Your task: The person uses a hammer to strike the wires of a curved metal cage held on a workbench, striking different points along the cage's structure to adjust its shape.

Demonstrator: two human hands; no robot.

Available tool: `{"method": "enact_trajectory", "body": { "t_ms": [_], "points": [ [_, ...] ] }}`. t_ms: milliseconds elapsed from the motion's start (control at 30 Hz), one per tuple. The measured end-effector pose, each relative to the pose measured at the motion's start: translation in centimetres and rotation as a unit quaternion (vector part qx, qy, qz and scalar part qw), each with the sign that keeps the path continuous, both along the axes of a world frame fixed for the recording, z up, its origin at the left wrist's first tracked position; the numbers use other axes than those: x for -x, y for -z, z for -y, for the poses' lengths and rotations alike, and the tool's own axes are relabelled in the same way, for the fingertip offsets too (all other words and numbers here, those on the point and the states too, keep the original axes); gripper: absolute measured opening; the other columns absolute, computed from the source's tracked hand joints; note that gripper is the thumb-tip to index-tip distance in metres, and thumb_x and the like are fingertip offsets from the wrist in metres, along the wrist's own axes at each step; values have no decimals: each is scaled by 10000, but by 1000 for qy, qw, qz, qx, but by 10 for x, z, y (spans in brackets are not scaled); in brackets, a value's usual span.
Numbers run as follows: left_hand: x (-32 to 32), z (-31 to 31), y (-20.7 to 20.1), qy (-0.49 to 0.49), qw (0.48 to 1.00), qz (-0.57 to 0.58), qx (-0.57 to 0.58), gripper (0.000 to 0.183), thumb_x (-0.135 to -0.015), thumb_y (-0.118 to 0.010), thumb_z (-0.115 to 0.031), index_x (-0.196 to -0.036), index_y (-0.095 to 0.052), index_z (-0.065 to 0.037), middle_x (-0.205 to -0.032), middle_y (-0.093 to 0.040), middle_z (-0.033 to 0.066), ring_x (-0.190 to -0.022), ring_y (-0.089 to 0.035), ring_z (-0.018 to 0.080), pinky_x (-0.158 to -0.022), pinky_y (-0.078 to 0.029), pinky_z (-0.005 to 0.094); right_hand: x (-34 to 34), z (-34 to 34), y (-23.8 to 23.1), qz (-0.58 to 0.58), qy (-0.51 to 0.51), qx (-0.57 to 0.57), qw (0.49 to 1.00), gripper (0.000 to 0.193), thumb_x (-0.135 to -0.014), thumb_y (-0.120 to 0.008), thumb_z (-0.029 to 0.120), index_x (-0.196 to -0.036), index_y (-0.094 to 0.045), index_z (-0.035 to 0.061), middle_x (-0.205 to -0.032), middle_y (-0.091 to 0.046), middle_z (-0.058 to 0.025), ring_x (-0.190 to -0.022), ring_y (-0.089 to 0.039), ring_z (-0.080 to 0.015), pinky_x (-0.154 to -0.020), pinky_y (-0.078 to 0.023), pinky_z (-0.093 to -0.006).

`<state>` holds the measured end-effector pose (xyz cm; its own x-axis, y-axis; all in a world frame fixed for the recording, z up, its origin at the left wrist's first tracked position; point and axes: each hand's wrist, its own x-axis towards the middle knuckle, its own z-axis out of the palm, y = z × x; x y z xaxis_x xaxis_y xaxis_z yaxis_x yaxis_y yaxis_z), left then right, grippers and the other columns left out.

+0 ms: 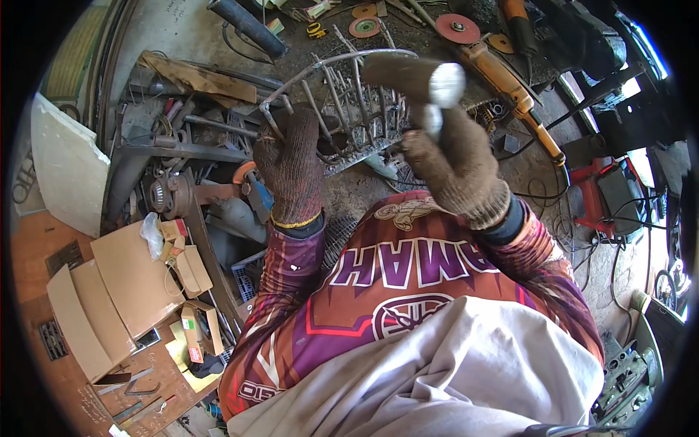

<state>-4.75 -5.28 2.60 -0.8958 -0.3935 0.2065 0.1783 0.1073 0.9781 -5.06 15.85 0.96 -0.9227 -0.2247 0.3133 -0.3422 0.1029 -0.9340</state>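
Observation:
My right hand (466,171), in a brown knitted work glove, is closed around the handle of a hammer (408,76). The hammer is raised over the right part of a welded metal rod frame (357,102), and its head is smeared by motion. The frame has a curved outer rod and several thin upright bars inside. At its left end my left hand (293,167), in a dark knitted glove, grips the frame. The fingers of that hand are partly hidden behind its back. Below the bars lies a rough bench surface, partly covered by the frame.
An orange angle grinder (502,84) lies right of the frame, near a red disc (457,28). A yellow tape measure (316,30) is at the back. Scrap metal and tools crowd the left; opened cardboard boxes (135,277) lie lower left. A red-and-black machine (601,197) with cables stands right.

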Motion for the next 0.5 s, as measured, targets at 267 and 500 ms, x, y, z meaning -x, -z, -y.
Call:
{"method": "enact_trajectory", "body": {
  "t_ms": [267, 500],
  "points": [
    [9, 8, 13, 69, 986, -148, -4, 170, -901, -633, -142, -993, -635, 2, -896, -651, 63, -808, -619, 137, -706, -480, 294, -1, 3, -8, -93, 72, 52, 992, 343, -920, -615, 179, -1185, -498, -6, -753, -571, -66, -625, -554, -142, -556, -460, -288],
    [21, 33, 24, -14, 995, -94, -15, 216, -849, -720, -215, -852, -661, -7, -750, -631, 14, -650, -563, 91, -570, -444, 270, 0, -7, -5, 49, 30, 63, 996, 446, -893, -662, 230, -1225, -500, -20, -922, -641, -169, -788, -644, -278, -702, -499, -380]
  ]
}}
